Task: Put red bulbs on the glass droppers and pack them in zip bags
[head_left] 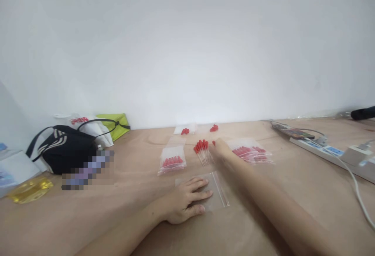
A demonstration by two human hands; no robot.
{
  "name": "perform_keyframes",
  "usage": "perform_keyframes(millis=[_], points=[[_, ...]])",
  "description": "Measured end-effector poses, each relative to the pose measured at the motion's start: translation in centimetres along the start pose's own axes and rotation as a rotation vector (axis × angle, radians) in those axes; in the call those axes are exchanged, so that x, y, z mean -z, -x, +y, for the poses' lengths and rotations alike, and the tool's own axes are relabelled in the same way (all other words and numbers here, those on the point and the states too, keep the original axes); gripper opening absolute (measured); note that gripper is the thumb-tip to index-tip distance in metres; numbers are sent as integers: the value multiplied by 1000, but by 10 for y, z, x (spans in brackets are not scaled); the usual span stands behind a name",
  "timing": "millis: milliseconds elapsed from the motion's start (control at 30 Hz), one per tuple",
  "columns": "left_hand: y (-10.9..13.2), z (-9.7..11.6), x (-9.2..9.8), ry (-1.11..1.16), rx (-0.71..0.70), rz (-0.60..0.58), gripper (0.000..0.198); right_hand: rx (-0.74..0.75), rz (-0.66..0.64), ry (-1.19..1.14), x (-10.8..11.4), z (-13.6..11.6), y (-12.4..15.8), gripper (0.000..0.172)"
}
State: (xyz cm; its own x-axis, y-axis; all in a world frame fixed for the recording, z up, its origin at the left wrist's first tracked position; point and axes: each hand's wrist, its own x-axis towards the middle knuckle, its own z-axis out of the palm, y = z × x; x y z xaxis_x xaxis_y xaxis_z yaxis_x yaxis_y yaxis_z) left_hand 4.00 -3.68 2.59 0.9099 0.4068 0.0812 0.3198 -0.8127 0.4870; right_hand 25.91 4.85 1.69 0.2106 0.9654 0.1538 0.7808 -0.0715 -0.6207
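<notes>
My left hand [190, 198] lies flat with fingers spread on a clear zip bag [215, 189], pressing it to the table. My right hand [220, 149] reaches further out, its fingers closed around what looks like a dropper; one red bulb [213, 143] peeks out at the fingertips, and the rest is hidden. Just left of it, several thin clear droppers with red bulbs [202, 145] lie fanned out. A filled zip bag of droppers [172, 161] rests to their left. More filled bags [249, 152] are piled right of my right hand.
Two small groups of red bulbs [185, 131] [214, 128] lie near the wall. At left are a black bag [70, 148], a green box [117, 125] and a yellow packet [31, 190]. At right, a phone [295, 133] lies by a power strip [316, 146] with a white cable [356, 187].
</notes>
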Motion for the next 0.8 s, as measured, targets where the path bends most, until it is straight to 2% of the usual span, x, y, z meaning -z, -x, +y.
perform_keyframes(millis=[167,200,267,333,400,467,533,600,700,800], points=[[-14,-5,0,12,-99,-21,38,79,85,-110,38,24,43,20],[-17,-6,-1,12,-109,-19,38,77,96,-274,42,32,54,18],[-21,-7,-5,10,-121,5,37,-24,16,-569,44,49,74,13],[-23,-5,-8,-7,-122,63,36,-124,0,-861,39,62,87,11],[-20,-3,-9,-39,-99,149,36,-175,33,-1071,34,71,92,15],[-16,-3,-9,-47,-42,221,33,-181,69,-1186,31,74,91,21],[-10,-4,-8,-26,6,231,30,-175,88,-1231,32,75,89,24],[-5,-8,-7,-12,27,171,32,-175,107,-1229,35,76,89,23],[-2,-12,-8,-33,47,71,40,-192,151,-1152,39,75,93,24],[-2,-13,-9,-45,77,45,40,-191,153,-1065,40,71,99,29]])
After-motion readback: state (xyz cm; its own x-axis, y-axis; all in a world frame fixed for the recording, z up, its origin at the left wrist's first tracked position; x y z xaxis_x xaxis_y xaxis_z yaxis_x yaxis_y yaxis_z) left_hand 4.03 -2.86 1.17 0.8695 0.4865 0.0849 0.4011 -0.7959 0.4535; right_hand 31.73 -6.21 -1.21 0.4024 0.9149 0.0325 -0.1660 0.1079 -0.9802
